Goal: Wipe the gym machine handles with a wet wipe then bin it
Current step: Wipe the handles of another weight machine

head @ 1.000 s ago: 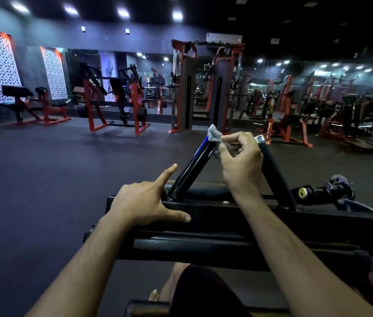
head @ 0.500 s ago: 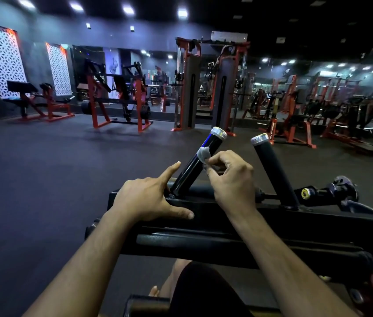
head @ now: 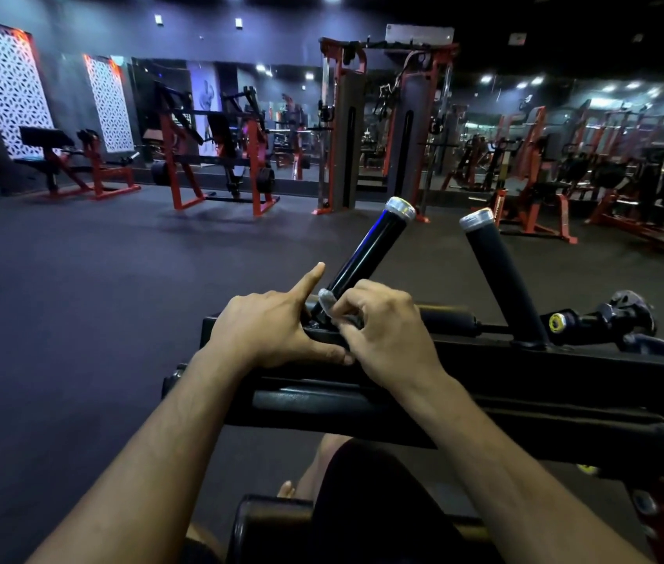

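Wet wipe (head: 327, 300), crumpled and pale, pinched in right hand (head: 387, 331) against glossy black handle (head: 367, 254) base.

The right hand (head: 387, 335) slides the wet wipe (head: 327, 300) down the left handle (head: 362, 262) from its shiny top to its bottom, next to the left hand (head: 269, 331).

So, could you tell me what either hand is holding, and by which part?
The right hand pinches the bunched wet wipe against the left handle base; left hand holds nothing.
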{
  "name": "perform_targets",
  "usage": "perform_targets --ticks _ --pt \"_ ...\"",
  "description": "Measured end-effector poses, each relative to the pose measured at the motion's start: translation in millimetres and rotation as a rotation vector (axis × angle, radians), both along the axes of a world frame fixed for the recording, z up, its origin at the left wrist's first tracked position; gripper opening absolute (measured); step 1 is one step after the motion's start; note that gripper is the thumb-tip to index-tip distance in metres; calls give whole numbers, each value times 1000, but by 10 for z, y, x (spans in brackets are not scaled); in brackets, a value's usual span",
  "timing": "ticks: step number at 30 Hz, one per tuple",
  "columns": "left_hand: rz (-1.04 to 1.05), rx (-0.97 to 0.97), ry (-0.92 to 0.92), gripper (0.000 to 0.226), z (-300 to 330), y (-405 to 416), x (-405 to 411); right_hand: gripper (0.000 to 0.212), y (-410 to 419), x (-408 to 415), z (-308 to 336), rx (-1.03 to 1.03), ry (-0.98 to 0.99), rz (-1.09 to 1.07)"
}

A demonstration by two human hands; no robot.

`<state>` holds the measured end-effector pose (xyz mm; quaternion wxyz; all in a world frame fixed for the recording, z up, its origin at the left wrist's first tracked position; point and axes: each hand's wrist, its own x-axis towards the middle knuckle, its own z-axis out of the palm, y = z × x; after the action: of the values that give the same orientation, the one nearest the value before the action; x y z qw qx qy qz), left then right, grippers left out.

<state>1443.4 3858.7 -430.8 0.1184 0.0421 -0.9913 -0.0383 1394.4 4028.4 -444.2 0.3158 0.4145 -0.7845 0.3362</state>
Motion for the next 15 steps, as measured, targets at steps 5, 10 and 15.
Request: perform_targets --ticks 5,10,15 --pt "16 4 -30 130 33 17 14 11 184 -62 144 113 -30 169" --pt "36 -23 -27 130 13 14 -8 22 215 -240 329 -120 124 -38" --pt "18 -18 36 107 -14 20 0 10 -55 52 75 74 192 -37"
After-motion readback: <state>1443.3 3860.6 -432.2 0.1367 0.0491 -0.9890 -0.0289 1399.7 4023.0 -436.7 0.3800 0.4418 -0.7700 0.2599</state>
